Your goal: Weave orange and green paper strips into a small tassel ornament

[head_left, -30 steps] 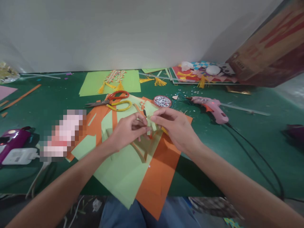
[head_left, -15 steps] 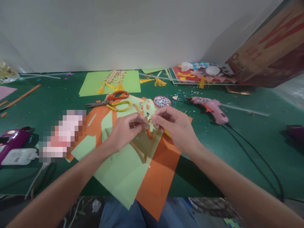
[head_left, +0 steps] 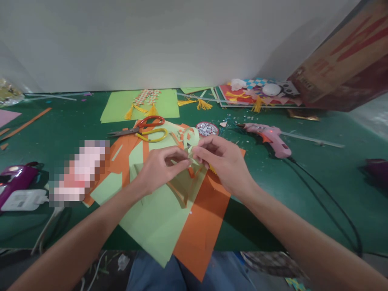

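A narrow light green paper strip (head_left: 192, 136) curves into a loop between my hands. My left hand (head_left: 162, 163) pinches its lower part with thumb and forefinger. From the other side, my right hand (head_left: 222, 161) grips the strip close to the left fingertips. Beneath both hands lie light green paper sheets (head_left: 154, 222) and orange paper sheets (head_left: 201, 234), overlapping. An orange strip end shows just below the fingers. Scissors (head_left: 133, 131) with one red and one yellow handle rest on the papers, beyond my left hand.
A round dish of small black-and-white pieces (head_left: 207, 129) sits behind my right hand. On the right lies a pink glue gun (head_left: 268, 137) with a trailing cord. A woven piece with yellow tassels (head_left: 147, 99) lies at the back. A white charger (head_left: 26, 199) is at left.
The green strip has gone from a folded bunch at my fingers to an upright loop above them. My left fingers shifted slightly along it; my right hand stayed nearly in place.
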`<state>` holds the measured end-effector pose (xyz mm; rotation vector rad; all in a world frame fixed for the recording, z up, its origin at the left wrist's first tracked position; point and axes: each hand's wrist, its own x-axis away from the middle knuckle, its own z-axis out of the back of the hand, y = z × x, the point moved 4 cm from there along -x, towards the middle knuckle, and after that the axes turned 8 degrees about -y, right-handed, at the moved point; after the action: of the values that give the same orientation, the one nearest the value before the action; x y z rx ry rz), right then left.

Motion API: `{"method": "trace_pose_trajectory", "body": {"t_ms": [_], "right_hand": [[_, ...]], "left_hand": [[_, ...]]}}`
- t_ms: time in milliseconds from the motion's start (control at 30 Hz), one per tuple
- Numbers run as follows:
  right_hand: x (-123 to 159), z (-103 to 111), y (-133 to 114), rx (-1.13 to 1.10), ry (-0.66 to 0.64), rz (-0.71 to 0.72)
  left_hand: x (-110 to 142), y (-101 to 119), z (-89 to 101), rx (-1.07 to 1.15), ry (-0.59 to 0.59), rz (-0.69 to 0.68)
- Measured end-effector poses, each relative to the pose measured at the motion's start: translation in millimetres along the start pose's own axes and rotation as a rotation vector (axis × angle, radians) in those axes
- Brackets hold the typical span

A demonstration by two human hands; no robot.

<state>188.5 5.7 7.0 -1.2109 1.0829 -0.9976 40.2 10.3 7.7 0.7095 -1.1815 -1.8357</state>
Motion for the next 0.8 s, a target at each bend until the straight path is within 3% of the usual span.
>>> {"method": "trace_pose_trajectory", "body": {"t_ms": [300, 533, 800], "right_hand": [[-0.5, -0.8, -2.2, 0.032, -0.014, 0.032], [-1.8, -3.9, -2.5, 0.120, -0.110, 0.007], [-1.9, -2.8, -5.7, 0.203, -0.069, 0.037]], "left_hand": [[-0.6, -1.2, 1.4, 0.096, 0.030, 0.044], [0.0, -2.0, 1.5, 0.105, -0.003, 0.013], [-0.9, -2.8, 1.1, 0.168, -0.004, 0.025]]}}
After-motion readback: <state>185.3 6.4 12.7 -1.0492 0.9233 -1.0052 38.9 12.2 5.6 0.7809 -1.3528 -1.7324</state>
